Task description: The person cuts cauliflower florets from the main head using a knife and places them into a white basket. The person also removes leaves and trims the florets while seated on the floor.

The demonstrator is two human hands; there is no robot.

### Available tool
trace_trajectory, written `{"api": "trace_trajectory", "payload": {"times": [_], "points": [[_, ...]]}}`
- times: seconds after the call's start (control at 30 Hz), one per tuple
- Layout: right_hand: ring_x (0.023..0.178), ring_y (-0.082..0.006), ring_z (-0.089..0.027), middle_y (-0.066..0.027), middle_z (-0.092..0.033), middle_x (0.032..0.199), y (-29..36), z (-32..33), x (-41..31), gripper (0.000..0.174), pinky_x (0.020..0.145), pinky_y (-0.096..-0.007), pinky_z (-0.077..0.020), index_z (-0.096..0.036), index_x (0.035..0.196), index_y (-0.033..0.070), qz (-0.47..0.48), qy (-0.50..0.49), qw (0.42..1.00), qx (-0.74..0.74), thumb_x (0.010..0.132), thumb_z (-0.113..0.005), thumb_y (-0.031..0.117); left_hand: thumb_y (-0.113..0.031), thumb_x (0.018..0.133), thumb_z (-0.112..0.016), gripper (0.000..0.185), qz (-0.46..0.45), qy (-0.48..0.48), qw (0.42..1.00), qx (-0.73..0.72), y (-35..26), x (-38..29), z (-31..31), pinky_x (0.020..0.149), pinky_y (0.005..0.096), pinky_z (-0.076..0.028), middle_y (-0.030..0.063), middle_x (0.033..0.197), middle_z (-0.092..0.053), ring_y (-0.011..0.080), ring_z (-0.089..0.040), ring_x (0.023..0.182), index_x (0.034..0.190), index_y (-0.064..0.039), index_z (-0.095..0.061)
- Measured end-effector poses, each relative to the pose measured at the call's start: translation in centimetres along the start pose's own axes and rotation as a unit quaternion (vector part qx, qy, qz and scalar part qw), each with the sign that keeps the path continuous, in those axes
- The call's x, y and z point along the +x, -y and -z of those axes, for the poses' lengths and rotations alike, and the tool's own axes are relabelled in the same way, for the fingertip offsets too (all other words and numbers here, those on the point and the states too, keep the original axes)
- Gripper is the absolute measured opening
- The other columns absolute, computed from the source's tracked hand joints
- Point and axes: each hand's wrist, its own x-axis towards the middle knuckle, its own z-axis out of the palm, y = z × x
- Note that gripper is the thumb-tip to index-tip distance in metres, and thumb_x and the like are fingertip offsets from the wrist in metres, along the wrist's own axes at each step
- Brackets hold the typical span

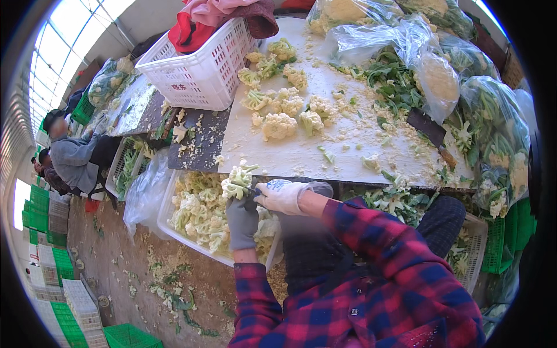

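My left hand, in a grey glove, grips a piece of cauliflower by its underside, florets pointing up. In a white glove, my right hand closes around the handle of a small knife. Its thin blade touches the cauliflower's stem side; part of the knife is hidden by the fingers. Both hands are held over a white plastic crate filled with cut cauliflower florets. Beyond them, larger cauliflower pieces lie on a white board.
A cleaver lies on the board's right side near trimmed leaves. Bagged cauliflowers crowd the right edge. A white basket holding clothing stands at the back left. Another person sits at the left. Scraps litter the floor.
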Motion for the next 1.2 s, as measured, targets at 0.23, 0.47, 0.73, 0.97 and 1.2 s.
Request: {"api": "trace_trajectory", "payload": {"times": [0.23, 0.47, 0.73, 0.97, 1.2], "points": [[0.088, -0.0338, -0.068, -0.0176, -0.067, 0.107, 4.0, 1.2, 4.1, 0.049, 0.078, -0.0426, -0.0522, -0.057, 0.122, -0.001, -0.147, 0.118, 0.971, 0.150, 0.096, -0.048, 0.040, -0.041, 0.096, -0.055, 0.065, 0.299, -0.244, 0.560, -0.733, 4.9, -6.0, 0.8, 0.105, 0.0393, -0.046, 0.0202, 0.138, -0.053, 0.0298, -0.054, 0.125, 0.142, 0.003, -0.042], [0.104, -0.0397, -0.063, -0.0260, -0.065, 0.110, -4.1, 7.5, -5.1, 0.051, 0.091, -0.0438, -0.0471, -0.056, 0.123, 0.002, -0.276, 0.006, 0.951, 0.138, 0.091, -0.047, 0.040, -0.044, 0.096, -0.056, 0.073, 0.258, -0.097, 0.879, -0.389, -3.9, 3.1, -0.8, 0.115, 0.0455, -0.032, 0.0170, 0.152, -0.035, 0.0302, -0.035, 0.140, 0.150, -0.003, -0.028], [0.110, -0.0403, -0.060, -0.0283, -0.059, 0.119, -11.4, 7.1, -16.7, 0.054, 0.095, -0.0460, -0.0441, -0.048, 0.129, 0.005, -0.459, -0.103, 0.871, 0.144, 0.093, -0.046, 0.044, -0.028, 0.078, -0.075, 0.080, -0.131, 0.179, 0.919, 0.325, -1.4, 16.2, -10.8, 0.113, 0.0467, -0.031, 0.0229, 0.153, -0.030, 0.0422, -0.032, 0.139, 0.149, -0.019, -0.038], [0.102, -0.0379, -0.062, -0.0230, -0.065, 0.107, -8.1, 6.3, -18.3, 0.050, 0.088, -0.0432, -0.0470, -0.051, 0.128, 0.005, -0.364, -0.226, 0.879, 0.208, 0.094, -0.052, 0.042, -0.031, 0.078, -0.078, 0.081, -0.007, 0.127, 0.991, 0.035, 1.0, 19.6, -12.6, 0.110, 0.0474, -0.034, 0.0218, 0.144, -0.041, 0.0379, -0.041, 0.133, 0.146, -0.012, -0.040], [0.091, -0.0425, -0.062, -0.0245, -0.065, 0.095, -3.7, 8.1, -12.9, 0.038, 0.079, -0.0459, -0.0488, -0.054, 0.118, 0.002, -0.089, -0.206, 0.966, 0.125, 0.096, -0.056, 0.033, -0.062, 0.095, -0.048, 0.055, 0.425, 0.262, 0.661, -0.561, -1.3, 12.7, -2.7, 0.038, 0.0127, -0.032, 0.0027, 0.093, -0.064, 0.0096, -0.059, 0.064, 0.122, -0.015, -0.057]]}}
